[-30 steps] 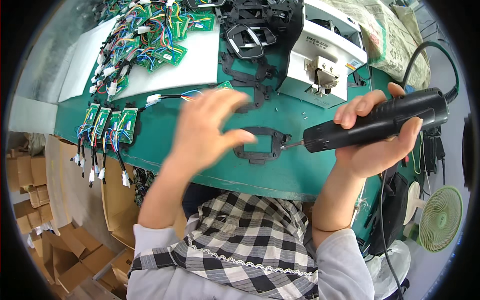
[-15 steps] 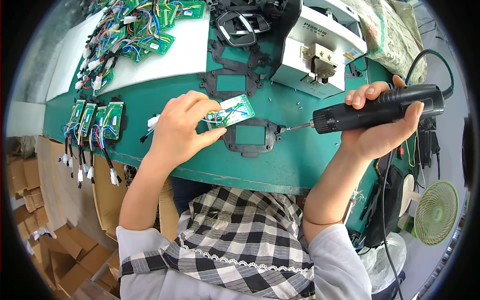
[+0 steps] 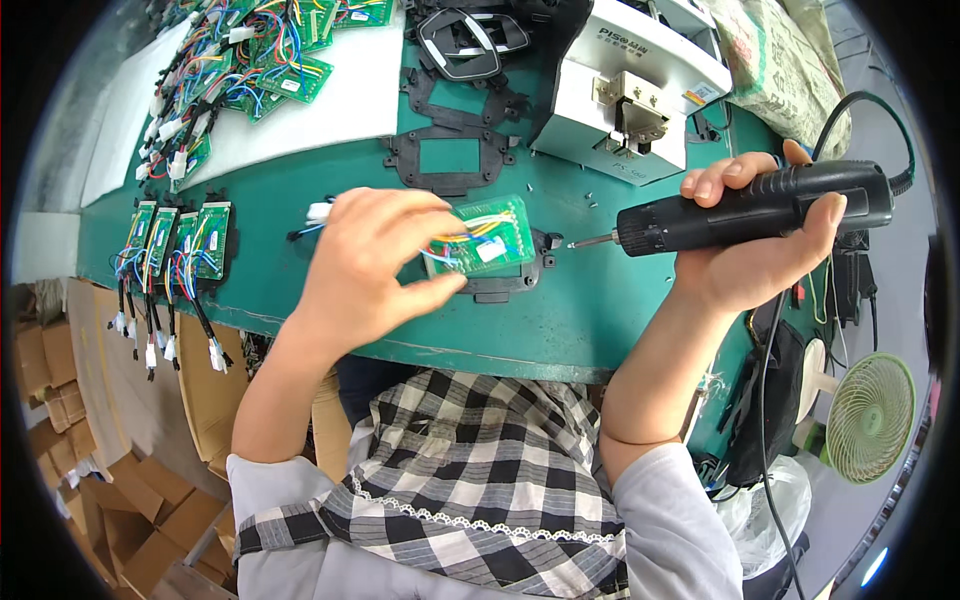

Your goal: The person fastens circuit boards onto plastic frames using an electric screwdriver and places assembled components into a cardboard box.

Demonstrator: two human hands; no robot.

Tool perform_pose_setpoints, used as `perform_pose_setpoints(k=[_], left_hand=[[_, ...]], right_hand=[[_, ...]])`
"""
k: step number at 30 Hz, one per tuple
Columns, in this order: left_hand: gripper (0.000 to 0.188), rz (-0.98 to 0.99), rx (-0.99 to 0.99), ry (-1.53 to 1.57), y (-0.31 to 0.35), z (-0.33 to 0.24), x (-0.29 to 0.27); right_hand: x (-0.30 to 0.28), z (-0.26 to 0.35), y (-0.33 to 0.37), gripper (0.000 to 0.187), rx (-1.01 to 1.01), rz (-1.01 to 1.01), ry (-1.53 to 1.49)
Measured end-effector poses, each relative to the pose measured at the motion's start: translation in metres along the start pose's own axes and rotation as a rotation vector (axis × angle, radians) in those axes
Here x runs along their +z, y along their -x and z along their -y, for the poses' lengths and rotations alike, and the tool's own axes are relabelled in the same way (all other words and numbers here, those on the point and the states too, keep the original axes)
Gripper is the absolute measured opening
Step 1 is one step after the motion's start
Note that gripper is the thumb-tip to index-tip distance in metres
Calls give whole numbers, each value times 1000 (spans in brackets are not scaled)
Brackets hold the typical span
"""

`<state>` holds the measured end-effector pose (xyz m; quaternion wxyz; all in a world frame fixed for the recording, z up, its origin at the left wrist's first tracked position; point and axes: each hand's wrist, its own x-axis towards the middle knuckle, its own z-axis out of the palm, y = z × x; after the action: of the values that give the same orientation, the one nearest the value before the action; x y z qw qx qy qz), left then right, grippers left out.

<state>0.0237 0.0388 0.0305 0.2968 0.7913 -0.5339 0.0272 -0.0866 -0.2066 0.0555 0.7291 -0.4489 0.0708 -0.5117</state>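
Observation:
My left hand (image 3: pixel 375 265) pinches a green circuit board (image 3: pixel 490 235) with coloured wires and holds it on a black plastic frame (image 3: pixel 515 285) lying on the green table (image 3: pixel 560 330). The board's white connector (image 3: pixel 318 211) trails to the left of my fingers. My right hand (image 3: pixel 755 255) grips a black electric screwdriver (image 3: pixel 760 207) held level, its bit tip (image 3: pixel 575 243) pointing left, just right of the frame and apart from it.
A white screw feeder box (image 3: pixel 630 90) stands behind. Another black frame (image 3: pixel 450 160) lies beyond the board. Several finished boards (image 3: pixel 175 245) line the left edge. A pile of wired boards (image 3: pixel 250 60) rests on white foam. A small fan (image 3: pixel 870 415) and cardboard boxes (image 3: pixel 60 400) sit below.
My left hand brought the wired green board from the left and set it down onto the black frame. The screwdriver has stayed at the right, pointing at the frame.

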Motion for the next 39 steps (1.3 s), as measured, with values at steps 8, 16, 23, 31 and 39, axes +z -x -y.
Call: perform_pose_setpoints(k=[8,16,23,31,39], left_hand=[[36,139,84,-41,2,3,17],[47,219,94,-62,0,1,13],[47,207,118,-76,0,2,13],[46,170,119,-43,3,4,16],[46,198,80,40,2,9,15]], right_hand=[[28,-14,12,71,-112,131,181],[33,-16,18,71,-98,284,338],[38,-21,21,71,-133,310,347],[44,-30,27,69,-164,338,373],[45,-38,27,75,-179,468,419]])
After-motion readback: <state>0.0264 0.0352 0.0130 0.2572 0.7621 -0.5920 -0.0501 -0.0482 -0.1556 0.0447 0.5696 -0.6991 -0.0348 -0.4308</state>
